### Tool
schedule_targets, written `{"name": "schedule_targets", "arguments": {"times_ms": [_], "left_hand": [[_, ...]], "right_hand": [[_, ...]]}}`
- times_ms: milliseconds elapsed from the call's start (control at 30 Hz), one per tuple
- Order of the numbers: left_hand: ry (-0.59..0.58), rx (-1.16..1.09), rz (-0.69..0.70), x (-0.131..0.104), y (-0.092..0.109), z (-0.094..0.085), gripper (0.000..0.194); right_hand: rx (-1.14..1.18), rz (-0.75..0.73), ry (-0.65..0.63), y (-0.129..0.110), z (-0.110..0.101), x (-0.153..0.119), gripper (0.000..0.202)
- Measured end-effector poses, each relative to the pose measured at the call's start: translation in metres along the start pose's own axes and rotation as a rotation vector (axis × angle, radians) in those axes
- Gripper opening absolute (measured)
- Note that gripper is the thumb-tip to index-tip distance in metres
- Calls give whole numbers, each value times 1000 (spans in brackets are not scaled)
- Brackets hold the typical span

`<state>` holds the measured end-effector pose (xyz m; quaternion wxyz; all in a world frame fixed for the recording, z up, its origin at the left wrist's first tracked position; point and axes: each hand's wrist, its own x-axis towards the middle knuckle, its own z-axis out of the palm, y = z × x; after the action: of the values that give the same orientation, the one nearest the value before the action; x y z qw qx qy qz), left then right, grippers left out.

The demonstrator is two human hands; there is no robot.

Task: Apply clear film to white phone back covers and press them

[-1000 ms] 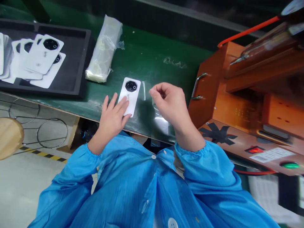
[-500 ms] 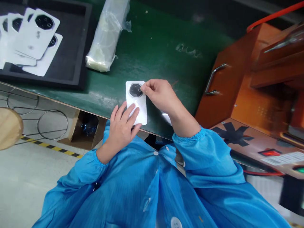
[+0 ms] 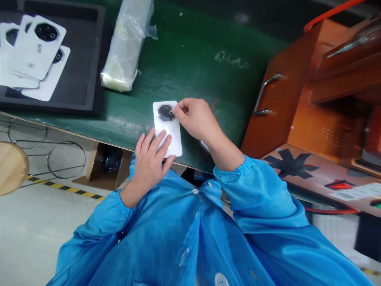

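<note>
A white phone back cover (image 3: 175, 139) with a black camera area (image 3: 165, 113) lies face up near the front edge of the green table. My left hand (image 3: 150, 155) rests flat over its lower left part, fingers spread. At the right rim of the camera area, my right hand (image 3: 195, 117) has thumb and forefinger pinched together. Whatever those fingertips may hold is too small to make out. More white phone back covers (image 3: 37, 53) lie overlapping in a black tray (image 3: 83, 95) at the far left.
A plastic-wrapped long bundle (image 3: 123, 51) lies beyond the cover, beside the tray. To the right stands an orange machine (image 3: 274, 99) with a metal handle. A round wooden stool (image 3: 12, 169) and an open cardboard box (image 3: 98, 169) are below the table edge.
The whole view has shifted slightly, so the table items appear a little further left. Both hands keep nearly the same places on the cover, the right still pinching at the camera rim.
</note>
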<state>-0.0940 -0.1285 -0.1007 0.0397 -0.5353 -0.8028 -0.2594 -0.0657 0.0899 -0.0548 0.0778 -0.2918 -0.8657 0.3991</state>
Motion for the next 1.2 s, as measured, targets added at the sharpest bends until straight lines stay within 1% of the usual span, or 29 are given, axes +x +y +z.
{"name": "schedule_targets", "arguments": {"times_ms": [167, 367, 567, 733, 800, 900, 967, 1033, 1067, 1133, 1167, 1200], "left_hand": [[-30, -37, -44, 0, 0, -1, 51], [-32, -35, -47, 0, -1, 0, 51], [10, 2, -8, 0, 0, 0, 51], [-13, -15, -27, 0, -1, -2, 50], [-6, -13, -10, 0, -2, -2, 50], [-2, -15, -1, -1, -3, -2, 51], [-8, -19, -12, -1, -2, 0, 51], [-8, -19, -23, -1, -1, 0, 51], [-6, -22, -27, -1, -1, -1, 50], [8, -70, -35, -1, -4, -5, 47], [25, -125, -52, 0, -6, -9, 46], [55, -196, -82, 1, -8, -14, 45]], "right_hand": [[-21, -12, 23, 2, 4, 1, 21], [-67, -2, 44, 0, 7, 2, 24], [-137, 8, 68, -1, 10, 5, 25], [-207, -7, 86, 1, 16, 6, 23], [-237, -18, 126, 5, 17, 5, 25], [-261, -72, 244, 9, 13, 1, 23], [-294, -112, 292, 6, 6, -7, 22], [-378, -139, 264, -2, -2, -23, 17], [-431, -158, 215, -7, -5, -34, 15], [-501, -230, 79, -14, -7, -61, 17], [-505, -286, 14, -15, -4, -76, 21], [-497, -348, -35, -15, 0, -91, 30]]}}
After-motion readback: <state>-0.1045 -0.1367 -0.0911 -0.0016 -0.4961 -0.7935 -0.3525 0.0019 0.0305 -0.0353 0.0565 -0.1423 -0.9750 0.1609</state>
